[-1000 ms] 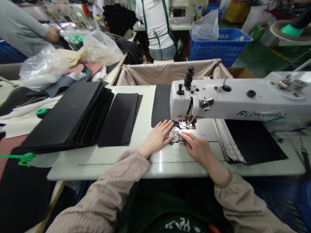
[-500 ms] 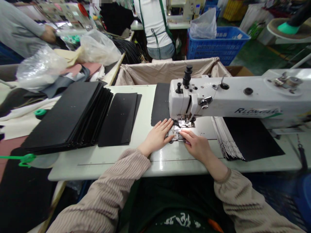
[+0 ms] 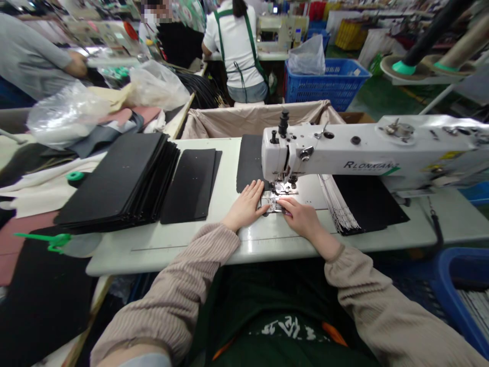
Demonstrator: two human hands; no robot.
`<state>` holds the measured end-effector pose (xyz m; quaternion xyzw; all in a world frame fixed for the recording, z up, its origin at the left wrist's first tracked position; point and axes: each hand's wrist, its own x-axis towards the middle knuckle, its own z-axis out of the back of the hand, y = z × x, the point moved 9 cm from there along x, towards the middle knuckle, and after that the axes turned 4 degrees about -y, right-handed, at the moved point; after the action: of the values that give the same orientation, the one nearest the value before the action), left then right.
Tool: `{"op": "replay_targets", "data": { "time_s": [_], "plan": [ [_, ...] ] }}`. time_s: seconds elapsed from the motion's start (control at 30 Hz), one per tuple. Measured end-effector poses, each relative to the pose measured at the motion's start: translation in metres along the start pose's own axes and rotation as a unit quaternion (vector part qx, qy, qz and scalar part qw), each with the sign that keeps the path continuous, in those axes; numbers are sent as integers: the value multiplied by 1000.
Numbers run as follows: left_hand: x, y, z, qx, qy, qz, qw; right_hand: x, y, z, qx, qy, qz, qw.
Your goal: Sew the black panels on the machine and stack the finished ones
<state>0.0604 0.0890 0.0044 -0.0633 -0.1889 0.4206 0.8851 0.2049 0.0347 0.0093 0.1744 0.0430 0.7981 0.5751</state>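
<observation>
My left hand (image 3: 246,206) lies flat, fingers stretched out, its fingertips at the near edge of a black panel (image 3: 249,162). That panel runs back under the head of the white sewing machine (image 3: 328,148), which hides part of it. My right hand (image 3: 301,218) is bent with its fingers together at the metal plate (image 3: 272,205) in front of the presser foot (image 3: 280,188). Whatever the right fingers pinch is hidden beneath them. The needle area is lit.
To the left are a tall stack of black panels (image 3: 114,178) and a smaller black pile (image 3: 189,186). White-edged black panels (image 3: 367,204) lie right of the needle. A fabric-lined bin (image 3: 229,122) stands behind the table. Co-workers (image 3: 239,51) sit beyond. A blue basket (image 3: 445,275) is at lower right.
The camera view has tilted up and turned slightly right, so more of the machine and the room shows. Both hands keep nearly the same places by the needle.
</observation>
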Motion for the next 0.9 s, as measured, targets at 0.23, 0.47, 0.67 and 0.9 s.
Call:
{"op": "replay_targets", "data": {
  "time_s": [0.23,0.47,0.67,0.9],
  "plan": [
    [-28,6,49,56,-121,178,975,-1,1,3,-7,-1,3,1000],
    [-155,-21,57,64,-64,178,980,-19,-5,26,53,-37,-21,998],
    [-170,-45,52,-50,43,114,991,-74,-35,42,176,-72,-142,971],
    [-100,-107,29,-88,31,41,995,-141,-53,53,170,-79,-234,954]
  ]
}}
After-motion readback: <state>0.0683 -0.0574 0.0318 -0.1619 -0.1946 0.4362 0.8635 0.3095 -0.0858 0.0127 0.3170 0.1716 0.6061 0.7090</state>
